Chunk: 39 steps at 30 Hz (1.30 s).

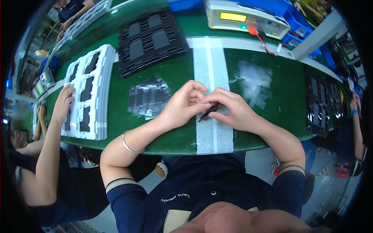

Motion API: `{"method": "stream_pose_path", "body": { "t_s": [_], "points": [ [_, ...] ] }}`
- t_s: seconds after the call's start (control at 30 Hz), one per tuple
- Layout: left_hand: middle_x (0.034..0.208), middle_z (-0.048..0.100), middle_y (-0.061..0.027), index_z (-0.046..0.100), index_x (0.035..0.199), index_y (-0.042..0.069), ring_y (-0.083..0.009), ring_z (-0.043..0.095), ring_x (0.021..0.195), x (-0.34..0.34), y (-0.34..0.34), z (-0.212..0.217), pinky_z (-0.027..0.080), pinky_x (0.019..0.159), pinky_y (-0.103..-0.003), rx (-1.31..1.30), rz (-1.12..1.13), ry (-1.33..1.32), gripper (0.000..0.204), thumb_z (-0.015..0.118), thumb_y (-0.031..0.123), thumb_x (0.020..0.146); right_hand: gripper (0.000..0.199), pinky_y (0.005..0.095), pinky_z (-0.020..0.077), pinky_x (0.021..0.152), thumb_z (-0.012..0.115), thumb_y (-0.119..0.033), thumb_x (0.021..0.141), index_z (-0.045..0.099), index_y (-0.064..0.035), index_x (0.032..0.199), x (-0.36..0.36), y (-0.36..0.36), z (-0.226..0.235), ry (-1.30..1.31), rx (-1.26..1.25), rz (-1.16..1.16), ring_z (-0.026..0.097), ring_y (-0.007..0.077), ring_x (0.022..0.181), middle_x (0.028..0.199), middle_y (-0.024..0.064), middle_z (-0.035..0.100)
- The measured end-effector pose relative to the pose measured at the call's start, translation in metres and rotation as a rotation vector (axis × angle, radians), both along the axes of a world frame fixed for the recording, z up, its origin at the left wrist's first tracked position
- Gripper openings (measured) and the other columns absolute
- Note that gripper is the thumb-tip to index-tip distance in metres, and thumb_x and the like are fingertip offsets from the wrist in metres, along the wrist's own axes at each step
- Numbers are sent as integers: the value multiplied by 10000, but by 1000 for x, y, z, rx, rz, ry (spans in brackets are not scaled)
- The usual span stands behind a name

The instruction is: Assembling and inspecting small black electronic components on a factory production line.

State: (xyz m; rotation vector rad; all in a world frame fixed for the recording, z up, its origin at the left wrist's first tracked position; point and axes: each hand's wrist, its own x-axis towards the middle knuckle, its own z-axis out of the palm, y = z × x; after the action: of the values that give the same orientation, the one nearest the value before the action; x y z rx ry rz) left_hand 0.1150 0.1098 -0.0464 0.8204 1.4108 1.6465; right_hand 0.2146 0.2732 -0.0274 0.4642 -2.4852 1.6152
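My left hand (182,105) and my right hand (232,109) meet over the white stripe of the green belt (176,73). Together they pinch a small flat black part (208,113) between their fingertips. A silver bangle sits on my left wrist. Just left of my left hand lies a pile of shiny grey film pieces (149,98). Right of my right hand is a heap of clear film scraps (254,82).
A black tray (150,40) with dark plates lies at the back. A stack of white trays (88,91) stands at the left, with a co-worker's hand (64,103) on it. A beige tester (245,18) with red leads sits far back. More black trays (321,105) lie right.
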Motion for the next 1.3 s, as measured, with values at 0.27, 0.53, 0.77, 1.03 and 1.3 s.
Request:
{"method": "stream_pose_path", "body": {
  "t_s": [0.27,0.53,0.77,1.03,1.3],
  "points": [
    [1059,521,-95,445,1098,-17,-141,530,1008,3,-2,-3,464,828,-267,124,-81,5,315,592,29,824,126,272,469,700,578,-49,833,464,-16,876,0,11,-14,-243,-395,-204,557,113,793,829,40,546],
    [819,553,-22,571,867,-24,-90,561,793,-1,-4,0,461,715,-233,58,69,208,115,561,91,864,168,270,452,728,516,-4,852,377,-20,944,2,3,-17,-181,-464,-174,564,123,792,877,99,562],
    [759,539,-47,566,832,-12,-119,546,703,5,-5,2,438,607,-259,-18,65,506,65,581,50,820,223,329,409,738,664,-125,740,456,-45,726,0,1,-5,235,269,-170,504,253,845,839,85,527],
    [780,562,-105,582,816,-18,-239,559,702,7,-4,5,447,616,-313,93,-80,754,77,619,31,770,166,319,434,697,642,-117,752,516,-32,684,-1,10,-7,168,198,3,526,241,803,821,82,549],
    [720,533,-56,582,790,-26,-111,496,649,0,-7,12,402,584,-235,-10,-81,217,55,585,25,810,111,271,429,713,621,-129,760,570,-31,755,-16,99,-2,-57,306,-367,536,164,808,854,40,571]
  ]
}}
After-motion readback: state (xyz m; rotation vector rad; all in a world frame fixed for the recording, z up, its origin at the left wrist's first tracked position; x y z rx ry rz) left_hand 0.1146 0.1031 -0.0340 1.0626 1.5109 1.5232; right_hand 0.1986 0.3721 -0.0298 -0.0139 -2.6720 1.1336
